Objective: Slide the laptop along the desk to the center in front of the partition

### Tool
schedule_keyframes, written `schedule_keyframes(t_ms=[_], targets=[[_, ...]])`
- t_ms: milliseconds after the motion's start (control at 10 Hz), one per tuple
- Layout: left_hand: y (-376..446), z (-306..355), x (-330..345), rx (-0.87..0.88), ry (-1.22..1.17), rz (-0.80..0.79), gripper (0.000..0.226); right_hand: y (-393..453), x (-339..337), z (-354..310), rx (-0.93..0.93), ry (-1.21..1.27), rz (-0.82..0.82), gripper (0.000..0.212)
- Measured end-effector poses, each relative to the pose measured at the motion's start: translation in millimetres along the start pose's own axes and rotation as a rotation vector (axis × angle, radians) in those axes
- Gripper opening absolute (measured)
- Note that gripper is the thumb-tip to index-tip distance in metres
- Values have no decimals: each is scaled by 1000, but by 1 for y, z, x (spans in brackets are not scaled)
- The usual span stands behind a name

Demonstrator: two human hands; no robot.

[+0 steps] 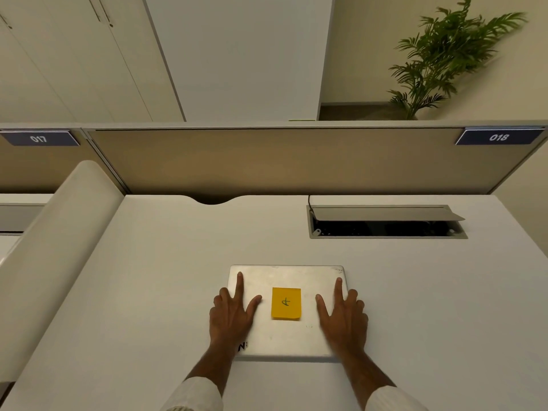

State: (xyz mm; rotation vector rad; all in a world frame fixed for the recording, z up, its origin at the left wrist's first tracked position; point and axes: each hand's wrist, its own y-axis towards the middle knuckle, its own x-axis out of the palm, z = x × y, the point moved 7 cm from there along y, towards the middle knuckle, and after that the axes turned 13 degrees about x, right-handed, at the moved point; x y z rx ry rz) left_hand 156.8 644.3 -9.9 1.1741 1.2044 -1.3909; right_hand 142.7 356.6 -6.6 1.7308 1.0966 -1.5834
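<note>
closed laptop [286, 336], long axis 9–3 o'clock; left hand [229, 314] and right hand [344, 317] flat on lid, fingers spread, gripping nothing; partition [267, 161] at 12 o'clock

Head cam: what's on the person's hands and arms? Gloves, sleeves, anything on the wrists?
No gloves: left hand and right hand are both bare, and no rings, watch or bands show. Each forearm is bare down to a pushed-up white sleeve with a fine ribbed texture, left sleeve and right sleeve, at the bottom frame edge.
</note>
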Motion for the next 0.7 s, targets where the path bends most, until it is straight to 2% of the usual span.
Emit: schedule_keyframes(t_ms=[200,400,500,600,700], targets=[[0,-1,4,7,-23,34,115,2,-3,-1,-13,-19,-14,83],[-3,-1,-1,2,-26,15,121,2,-1,-1,-5,-49,-26,82],[-3,1,-12,0,18,43,118,0,-5,-4,-17,-59,-1,89],[-6,9,-17,-10,-13,-23,107,-3,-8,-17,-82,-15,-36,104],[-3,28,-21,109,-21,48,92,-8,-10,-38,-206,-31,-33,94]])
